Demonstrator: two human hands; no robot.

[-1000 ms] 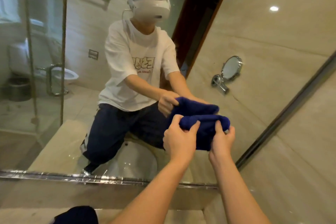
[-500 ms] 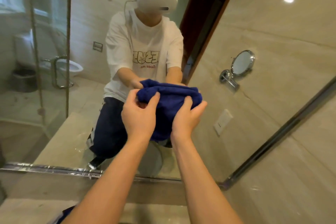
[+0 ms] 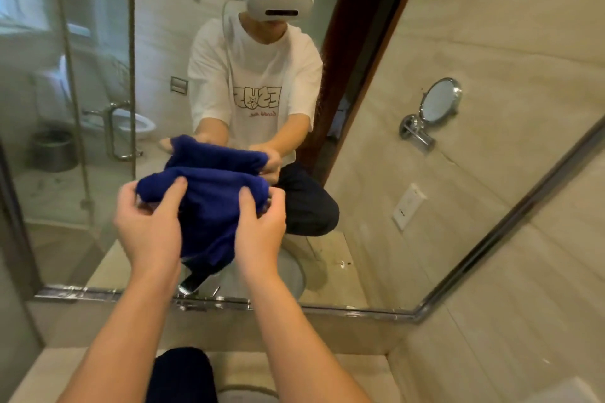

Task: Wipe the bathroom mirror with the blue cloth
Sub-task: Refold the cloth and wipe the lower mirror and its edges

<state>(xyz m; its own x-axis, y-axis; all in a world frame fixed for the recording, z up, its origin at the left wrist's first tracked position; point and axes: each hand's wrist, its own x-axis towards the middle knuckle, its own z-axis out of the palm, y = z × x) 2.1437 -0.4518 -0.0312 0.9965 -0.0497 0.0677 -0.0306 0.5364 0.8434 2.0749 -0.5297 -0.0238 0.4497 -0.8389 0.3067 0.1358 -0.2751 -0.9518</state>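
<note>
The large bathroom mirror fills most of the view, framed by a chrome strip along its bottom and right edges. A dark blue cloth is bunched against the lower middle of the glass, its reflection just above it. My left hand grips the cloth's left side and my right hand grips its right side, fingers curled over the top fold. A tail of cloth hangs down between my wrists.
The marble counter and the sink rim lie below the mirror. A tiled wall stands to the right. A chrome tap shows under the cloth. The glass reflects a person with a headset, a round wall mirror and a toilet.
Both hands have carried the cloth leftward across the glass, from the lower right part to the lower middle. The camera view has shifted with them.
</note>
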